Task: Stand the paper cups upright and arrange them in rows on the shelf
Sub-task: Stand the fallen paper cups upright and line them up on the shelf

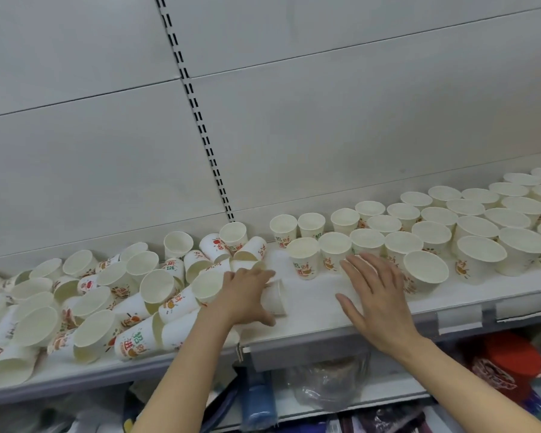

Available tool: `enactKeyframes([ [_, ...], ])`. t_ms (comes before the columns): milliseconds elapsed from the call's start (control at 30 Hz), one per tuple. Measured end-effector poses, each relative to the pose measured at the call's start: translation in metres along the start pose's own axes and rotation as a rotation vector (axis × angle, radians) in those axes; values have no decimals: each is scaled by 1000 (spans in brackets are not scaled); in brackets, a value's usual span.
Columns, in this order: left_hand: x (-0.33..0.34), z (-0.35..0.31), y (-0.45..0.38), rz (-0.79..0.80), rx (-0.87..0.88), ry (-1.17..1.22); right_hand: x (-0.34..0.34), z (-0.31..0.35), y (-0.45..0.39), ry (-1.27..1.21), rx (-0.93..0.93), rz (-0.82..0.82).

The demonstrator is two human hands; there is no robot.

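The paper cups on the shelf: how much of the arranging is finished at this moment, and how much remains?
Roughly half. Done: the upright cups stand in rows on the right part of the shelf. In hand: the left hand grips one lying cup; the right hand is spread open by the front row. Left: the tumbled pile on the left.

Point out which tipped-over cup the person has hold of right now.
It is the cup lying on its side at the right edge of the jumbled pile, gripped by the left hand. The right hand is open, holding nothing.
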State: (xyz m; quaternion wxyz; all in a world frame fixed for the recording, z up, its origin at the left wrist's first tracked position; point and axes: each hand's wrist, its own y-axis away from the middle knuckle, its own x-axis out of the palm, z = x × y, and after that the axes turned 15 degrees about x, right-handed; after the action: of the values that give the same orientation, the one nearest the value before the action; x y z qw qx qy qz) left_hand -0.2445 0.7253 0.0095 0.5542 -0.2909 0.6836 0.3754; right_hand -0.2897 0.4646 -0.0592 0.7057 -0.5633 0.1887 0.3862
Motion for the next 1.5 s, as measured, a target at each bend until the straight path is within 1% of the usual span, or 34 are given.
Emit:
enactKeyframes([
  [33, 7, 2, 0, -2, 28, -22, 2, 14, 1, -50, -21, 11],
  [67, 12, 4, -2, -27, 53, -38, 6, 28, 2, -96, -34, 55],
  [100, 16, 5, -5, -56, 69, -48, 11, 42, 4, -133, -22, 127],
  [133, 19, 5, -7, -89, 78, -52, 17, 55, 6, -165, 29, 204],
  [167, 20, 5, -9, -135, 75, -40, 22, 68, 7, -215, 130, 274],
  [200, 22, 4, -10, -201, 66, 2, 26, 79, 7, -306, 278, 355],
  [267, 24, -2, -8, -359, 24, 195, 28, 101, 1, -570, 595, 453],
  [300, 25, -7, -7, -419, 9, 306, 30, 108, -3, -684, 685, 458],
  [333, 26, -11, -6, -454, 19, 390, 34, 112, -6, -739, 728, 424],
  [367, 29, -11, -5, -458, 55, 440, 37, 115, -9, -755, 752, 378],
  [400, 31, -7, -3, -416, 102, 468, 40, 116, -12, -731, 764, 330],
  [467, 29, 8, 0, -284, 171, 459, 45, 113, -15, -631, 742, 251],
  [500, 25, 19, 0, -266, 170, 463, 46, 110, -16, -566, 700, 217],
  [533, 19, 30, -1, -314, 142, 475, 48, 106, -16, -499, 637, 195],
  [600, 4, 52, -3, -494, 29, 480, 51, 99, -15, -383, 520, 197],
  [633, -2, 63, -8, -565, -32, 433, 53, 96, -14, -343, 487, 206],
  [667, -7, 73, -14, -598, -72, 353, 54, 94, -13, -319, 471, 213],
  [700, -10, 83, -21, -600, -93, 264, 55, 93, -13, -309, 469, 219],
  [767, -14, 98, -36, -528, -92, 81, 55, 94, -15, -293, 468, 233],
  [867, -17, 107, -53, -412, -29, -148, 55, 95, -16, -263, 424, 239],
  [933, -17, 109, -62, -353, 11, -210, 57, 95, -15, -259, 399, 241],
  [1033, -14, 110, -75, -330, 32, -234, 59, 90, -10, -253, 393, 247],
  [1067, -13, 107, -78, -343, 3, -206, 61, 88, -9, -252, 394, 237],
  [1100, -11, 107, -82, -412, 6, -208, 62, 87, -8, -250, 397, 219],
  [1133, -12, 105, -86, -460, -8, -163, 62, 87, -7, -245, 399, 198],
  [1167, -15, 101, -89, -515, -9, -102, 62, 86, -7, -239, 398, 177],
  [1233, -23, 93, -93, -560, -63, 99, 63, 86, -7, -230, 396, 135],
  [1367, -28, 88, -101, -494, -127, 316, 66, 80, -7, -206, 415, 119],
  [1467, -24, 89, -98, -439, -102, 476, 67, 78, -6, -166, 438, 120],
  [1500, -26, 91, -93, -445, -91, 511, 66, 80, -7, -145, 415, 87],
])
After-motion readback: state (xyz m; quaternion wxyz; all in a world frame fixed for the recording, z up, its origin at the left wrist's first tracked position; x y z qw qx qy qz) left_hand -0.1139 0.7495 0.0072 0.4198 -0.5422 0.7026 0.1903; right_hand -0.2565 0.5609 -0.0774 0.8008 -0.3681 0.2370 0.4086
